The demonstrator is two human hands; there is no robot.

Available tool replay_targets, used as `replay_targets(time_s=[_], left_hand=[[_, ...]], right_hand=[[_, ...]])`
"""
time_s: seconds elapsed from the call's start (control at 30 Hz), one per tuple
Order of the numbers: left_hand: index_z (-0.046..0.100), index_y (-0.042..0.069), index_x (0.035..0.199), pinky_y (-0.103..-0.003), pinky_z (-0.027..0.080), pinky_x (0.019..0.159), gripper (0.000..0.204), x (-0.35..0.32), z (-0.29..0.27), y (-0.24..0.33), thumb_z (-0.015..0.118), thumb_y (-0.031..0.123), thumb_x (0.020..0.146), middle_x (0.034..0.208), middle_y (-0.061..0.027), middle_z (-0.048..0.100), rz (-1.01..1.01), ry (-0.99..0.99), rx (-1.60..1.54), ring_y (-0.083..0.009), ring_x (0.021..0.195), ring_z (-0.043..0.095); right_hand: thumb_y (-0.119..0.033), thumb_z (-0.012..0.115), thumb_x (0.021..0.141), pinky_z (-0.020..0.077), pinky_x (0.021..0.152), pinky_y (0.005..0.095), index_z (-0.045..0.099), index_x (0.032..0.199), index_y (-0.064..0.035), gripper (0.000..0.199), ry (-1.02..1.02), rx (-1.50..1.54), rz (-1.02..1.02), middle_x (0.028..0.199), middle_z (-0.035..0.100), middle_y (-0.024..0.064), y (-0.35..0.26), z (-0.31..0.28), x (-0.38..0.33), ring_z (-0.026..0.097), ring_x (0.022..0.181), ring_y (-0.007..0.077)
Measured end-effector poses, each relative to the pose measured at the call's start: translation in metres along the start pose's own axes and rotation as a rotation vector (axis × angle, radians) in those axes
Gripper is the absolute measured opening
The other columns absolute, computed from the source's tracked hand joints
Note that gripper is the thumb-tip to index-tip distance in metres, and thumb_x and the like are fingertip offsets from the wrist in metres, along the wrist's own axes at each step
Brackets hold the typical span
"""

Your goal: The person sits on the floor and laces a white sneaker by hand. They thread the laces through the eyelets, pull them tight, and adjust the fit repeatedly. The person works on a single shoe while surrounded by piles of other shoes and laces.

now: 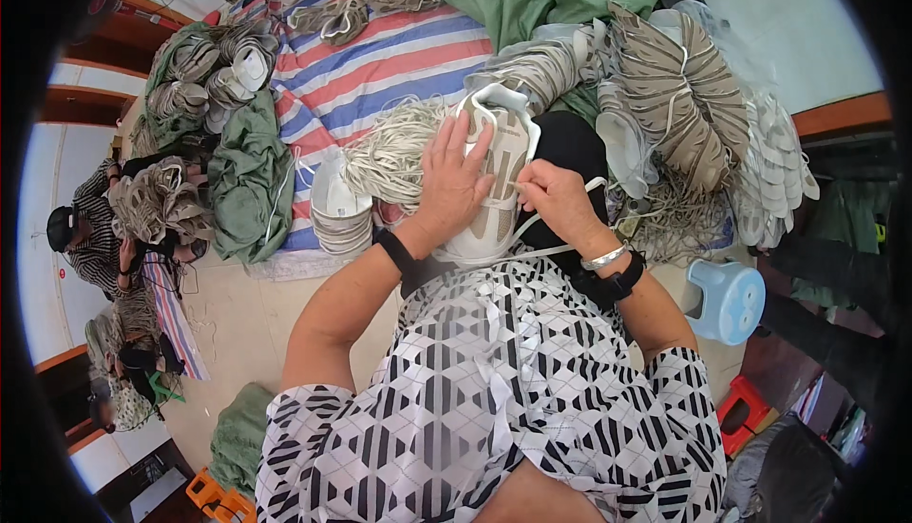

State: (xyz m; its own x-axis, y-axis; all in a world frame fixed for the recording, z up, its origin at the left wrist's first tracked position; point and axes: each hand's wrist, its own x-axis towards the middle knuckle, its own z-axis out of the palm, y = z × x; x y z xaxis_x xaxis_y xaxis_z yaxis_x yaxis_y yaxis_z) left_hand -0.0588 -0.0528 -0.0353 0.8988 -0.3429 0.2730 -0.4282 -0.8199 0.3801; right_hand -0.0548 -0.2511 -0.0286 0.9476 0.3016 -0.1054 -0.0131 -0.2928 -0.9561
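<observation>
A white and beige shoe upper (499, 173) rests on my lap, toe pointing away from me. My left hand (450, 184) lies flat over its left side, fingers spread, pressing it down. My right hand (554, 198) pinches a white shoelace (532, 228) at the upper's right edge; the lace trails down toward my lap. A bundle of white laces (391, 150) lies just left of the upper.
Stacks of beige shoe uppers (676, 86) pile at the right, more at the upper left (214, 65), on a striped sheet (380, 57). Green cloth (249, 176) lies left. A blue plastic stool (730, 300) stands right. Another person (90, 238) sits far left.
</observation>
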Motion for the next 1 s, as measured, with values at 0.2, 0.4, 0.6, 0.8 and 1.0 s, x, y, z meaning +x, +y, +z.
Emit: replay_targets(time_s=[0.2,0.4,0.6,0.8,1.0], left_hand=[[0.028,0.013,0.146,-0.049,0.018,0.11,0.075,-0.002,0.003,0.002,0.061,0.018,0.079,0.151,-0.0222,0.016,-0.047,-0.03,-0.035,-0.0411,0.139,0.016],[0.026,0.012,0.147,-0.049,0.014,0.112,0.075,-0.002,0.007,-0.019,0.058,0.026,0.081,0.152,-0.0228,0.013,0.005,-0.031,-0.232,-0.0426,0.14,0.012],[0.025,0.012,0.147,-0.049,0.014,0.112,0.075,-0.004,0.01,-0.024,0.059,0.026,0.082,0.152,-0.0226,0.012,0.057,-0.034,-0.212,-0.0429,0.14,0.011],[0.025,0.013,0.147,-0.05,0.018,0.11,0.081,-0.005,0.013,-0.023,0.066,0.02,0.077,0.152,-0.022,0.014,0.059,0.011,-0.226,-0.0429,0.139,0.014],[0.025,0.011,0.147,-0.049,0.016,0.112,0.078,-0.006,0.015,-0.022,0.062,0.02,0.079,0.152,-0.0223,0.012,0.061,0.019,-0.246,-0.0435,0.14,0.012]], right_hand=[[-0.006,0.06,0.084,0.0499,0.058,0.0267,0.06,0.083,-0.0002,0.006,-0.078,-0.303,-0.107,0.067,0.064,0.0072,0.003,-0.002,-0.002,0.064,0.061,0.015],[-0.016,0.061,0.082,0.0499,0.058,0.0376,0.06,0.079,-0.005,0.011,-0.082,-0.247,-0.131,0.063,0.063,0.0109,0.007,0.001,0.002,0.064,0.062,0.0296],[-0.015,0.056,0.084,0.0503,0.06,0.0417,0.058,0.081,-0.0042,0.012,-0.088,-0.485,-0.142,0.068,0.064,0.0138,0.005,0.005,0.004,0.064,0.063,0.0338],[-0.007,0.056,0.088,0.0506,0.055,0.0319,0.053,0.083,-0.0008,0.008,-0.077,-0.589,-0.21,0.066,0.061,0.0108,0.006,0.016,0.003,0.065,0.059,0.0205],[-0.003,0.05,0.086,0.0508,0.053,0.0303,0.052,0.08,0.0007,0.007,-0.175,-0.074,0.167,0.067,0.061,0.0102,-0.008,0.01,0.002,0.066,0.059,0.0187]])
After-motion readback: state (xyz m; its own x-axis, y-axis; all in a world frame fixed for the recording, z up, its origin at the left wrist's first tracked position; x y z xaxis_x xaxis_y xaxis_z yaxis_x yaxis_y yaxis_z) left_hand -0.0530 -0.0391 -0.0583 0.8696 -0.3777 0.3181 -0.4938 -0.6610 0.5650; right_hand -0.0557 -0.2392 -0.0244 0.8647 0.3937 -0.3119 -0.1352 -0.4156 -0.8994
